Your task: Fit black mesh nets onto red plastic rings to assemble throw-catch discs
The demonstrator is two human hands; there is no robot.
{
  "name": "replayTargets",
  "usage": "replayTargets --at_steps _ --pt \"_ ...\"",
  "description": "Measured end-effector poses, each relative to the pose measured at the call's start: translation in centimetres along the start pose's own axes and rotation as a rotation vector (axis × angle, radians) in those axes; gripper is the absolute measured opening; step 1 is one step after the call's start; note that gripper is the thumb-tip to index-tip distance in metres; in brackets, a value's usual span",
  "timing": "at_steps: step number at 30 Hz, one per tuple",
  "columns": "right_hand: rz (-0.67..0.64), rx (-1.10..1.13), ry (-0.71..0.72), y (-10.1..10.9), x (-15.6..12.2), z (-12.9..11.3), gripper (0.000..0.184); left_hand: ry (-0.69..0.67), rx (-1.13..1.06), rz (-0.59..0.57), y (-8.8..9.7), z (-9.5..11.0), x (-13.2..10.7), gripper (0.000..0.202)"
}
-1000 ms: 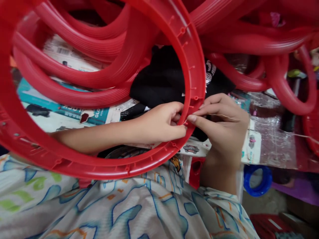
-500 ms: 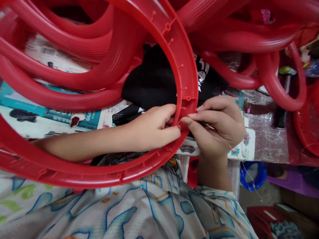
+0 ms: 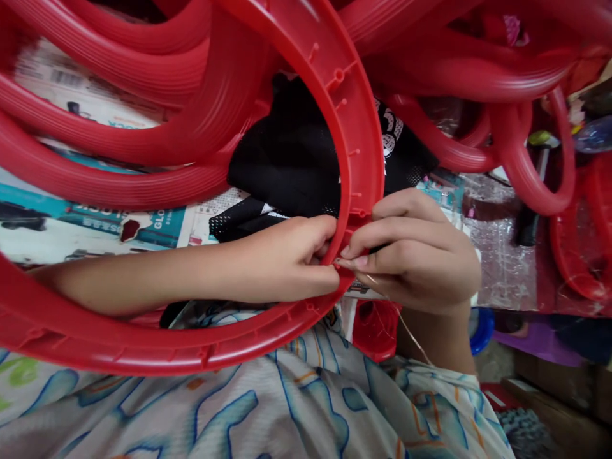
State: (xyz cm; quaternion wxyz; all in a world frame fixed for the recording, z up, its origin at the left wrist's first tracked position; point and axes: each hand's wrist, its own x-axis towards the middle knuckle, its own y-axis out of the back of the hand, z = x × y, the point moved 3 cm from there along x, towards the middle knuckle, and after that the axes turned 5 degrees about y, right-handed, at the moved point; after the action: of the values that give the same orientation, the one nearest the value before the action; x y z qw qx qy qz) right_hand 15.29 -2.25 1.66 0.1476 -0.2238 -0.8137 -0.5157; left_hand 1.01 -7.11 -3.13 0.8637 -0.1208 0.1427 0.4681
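So, one red ring [image 3: 356,134] is being held up over the near edge of the tabletop [image 3: 546,280], hollow side up, with its lower curve lying against the patterned clothing [image 3: 268,408]. The left hand [image 3: 308,258] is reached through the middle, and the rim is gripped there, fingers curled round the inner edge and thumb laid across the hollow. A thin strand [image 3: 400,313] (wire or thread, can't tell) is pinched between thumb and finger of the right hand [image 3: 415,255], right at the rim by the left thumb, its tail trailing down past the wrist. Toward the far edge, loads of ribbed red tubes [image 3: 143,188] are heaped up, plus some black cloth [image 3: 296,153] seen behind the rim. Printed cardboard [image 3: 95,226] is spread under the tubes on the left, and clear plastic [image 3: 507,274] is laid by the near edge on the right.
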Motion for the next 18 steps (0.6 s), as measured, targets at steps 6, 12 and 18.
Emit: replayTargets --at_steps 6,12,18 --pt "-0.079 -0.018 -0.038 -0.02 0.68 -0.27 0.025 0.02 -0.014 -0.012 0.22 -0.11 -0.18 0.011" --pt "-0.011 -0.168 -0.03 -0.03 0.5 -0.63 0.023 0.019 -0.314 -0.069 0.16 0.18 -0.19 0.016" --pt "0.127 -0.128 -0.111 -0.26 -0.07 -0.4 0.02 0.028 -0.249 -0.092 0.13 0.15 -0.3 0.018"
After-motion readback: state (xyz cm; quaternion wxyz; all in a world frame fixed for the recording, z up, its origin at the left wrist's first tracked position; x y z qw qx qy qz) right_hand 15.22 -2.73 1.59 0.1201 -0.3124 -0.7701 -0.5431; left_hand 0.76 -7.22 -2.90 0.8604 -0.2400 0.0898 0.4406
